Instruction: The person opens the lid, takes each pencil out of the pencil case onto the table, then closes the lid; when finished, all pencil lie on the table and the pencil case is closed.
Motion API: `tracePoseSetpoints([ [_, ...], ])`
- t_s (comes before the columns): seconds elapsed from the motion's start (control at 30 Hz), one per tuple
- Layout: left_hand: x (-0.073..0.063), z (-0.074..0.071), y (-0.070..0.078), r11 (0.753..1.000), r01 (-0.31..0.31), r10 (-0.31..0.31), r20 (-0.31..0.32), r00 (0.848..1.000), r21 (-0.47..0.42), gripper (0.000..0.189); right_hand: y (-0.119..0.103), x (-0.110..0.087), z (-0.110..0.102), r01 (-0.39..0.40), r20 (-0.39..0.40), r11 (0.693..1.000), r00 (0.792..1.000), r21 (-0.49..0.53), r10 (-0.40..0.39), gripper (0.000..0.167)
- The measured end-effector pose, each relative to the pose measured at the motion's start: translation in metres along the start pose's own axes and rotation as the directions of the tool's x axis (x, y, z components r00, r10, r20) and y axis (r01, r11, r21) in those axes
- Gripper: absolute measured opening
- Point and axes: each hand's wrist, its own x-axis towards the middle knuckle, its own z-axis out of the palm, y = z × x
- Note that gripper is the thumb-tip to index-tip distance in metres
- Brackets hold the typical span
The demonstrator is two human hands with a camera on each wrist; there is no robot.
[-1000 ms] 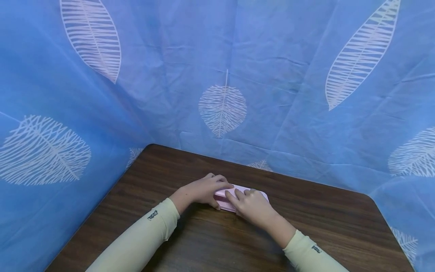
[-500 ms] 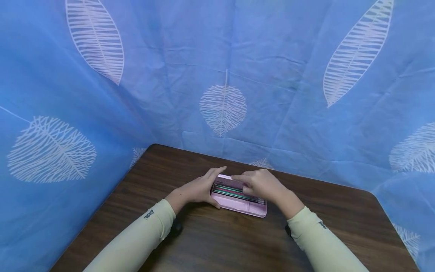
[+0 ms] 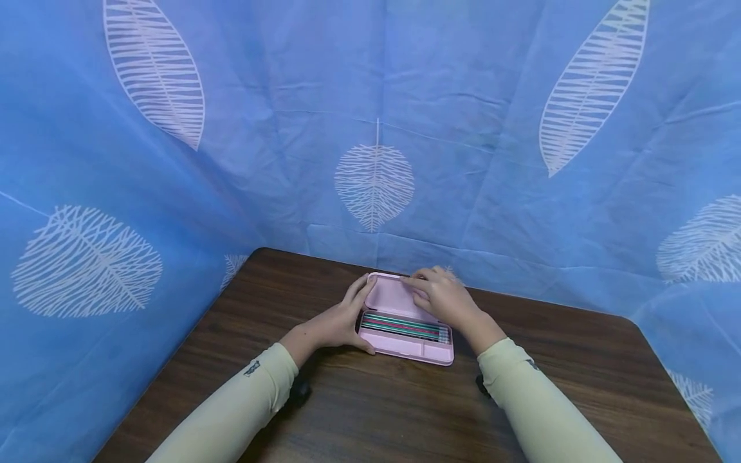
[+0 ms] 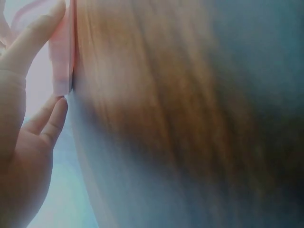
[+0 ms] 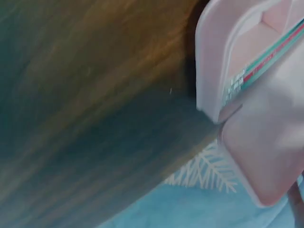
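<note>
A slim pink pencil case [image 3: 390, 344] lies on the table with its lid [image 3: 389, 294] raised along the far side. Several green, red and dark pencils [image 3: 399, 326] lie side by side in it, behind a front compartment. My left hand [image 3: 332, 325] grips the left end, thumb at the front corner and fingers up by the lid's left edge. The left wrist view shows that thumb and fingers against the case's pink side [image 4: 61, 61]. My right hand [image 3: 450, 301] holds the lid near its upper right edge, covering that corner. In the right wrist view the lid [image 5: 261, 156] leans back from the hinge.
The dark wooden table [image 3: 370, 411] has rounded far corners. A blue cloth [image 3: 463, 161] with white leaf prints hangs behind and beside it, close to the far edge.
The lid has swung up and back from nearly closed, exposing the pencils. My right hand has moved away from me with it; my left hand has stayed at the left end, its fingers spread wider.
</note>
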Motion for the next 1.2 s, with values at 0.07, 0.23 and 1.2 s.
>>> tracePoseSetpoints([
  [0.07, 0.0, 0.0, -0.001, 1.0, -0.008, 0.008, -0.006, 1.0, 0.007, 0.149, 0.001, 0.003, 0.007, -0.025, -0.013, 0.999, 1.0, -0.045, 0.024, 0.042],
  [0.23, 0.001, -0.001, -0.001, 1.0, -0.025, 0.025, 0.012, 1.0, 0.018, 0.141, 0.001, 0.009, 0.019, -0.1, 0.022, 0.99, 0.994, -0.102, 0.103, 0.045],
  [1.2, 0.015, -0.011, 0.003, 0.916, 0.116, -0.17, 0.111, 0.979, 0.383, 0.134, 0.004, 0.018, 0.057, -0.335, 0.424, 0.938, 0.866, 0.094, 0.267, 0.062],
])
